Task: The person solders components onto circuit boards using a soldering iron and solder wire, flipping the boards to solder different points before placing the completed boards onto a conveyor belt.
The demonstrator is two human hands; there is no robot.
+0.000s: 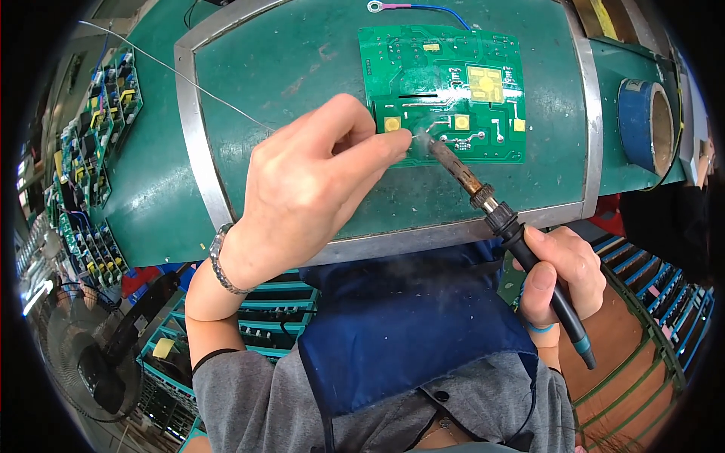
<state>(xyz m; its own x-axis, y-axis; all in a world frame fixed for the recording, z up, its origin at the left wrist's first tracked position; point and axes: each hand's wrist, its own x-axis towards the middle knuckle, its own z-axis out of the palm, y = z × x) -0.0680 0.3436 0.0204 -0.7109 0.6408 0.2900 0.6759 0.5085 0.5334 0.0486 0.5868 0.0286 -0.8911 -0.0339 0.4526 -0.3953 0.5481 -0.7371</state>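
Note:
A green circuit board (423, 72) with yellow patches lies on the green work surface, inside a metal frame. My left hand (313, 170) is closed in a pinch on a thin solder wire (189, 81), whose long tail runs up to the far left. My right hand (559, 275) grips a black-handled soldering iron (495, 215) near its collar. The iron's tip points at the board's near edge, close to my left fingertips, and a little smoke rises there. Whether tip and wire touch cannot be made out. A blue wire with a ring terminal (389, 7) leaves the board's far edge.
A blue tape-like roll (646, 127) stands at the right of the green bench (151, 204). Populated circuit boards (91, 143) are stacked along the left. Below left is a fan (94, 362). Racks with blue-green slats (279, 298) stand under the bench, and others at lower right.

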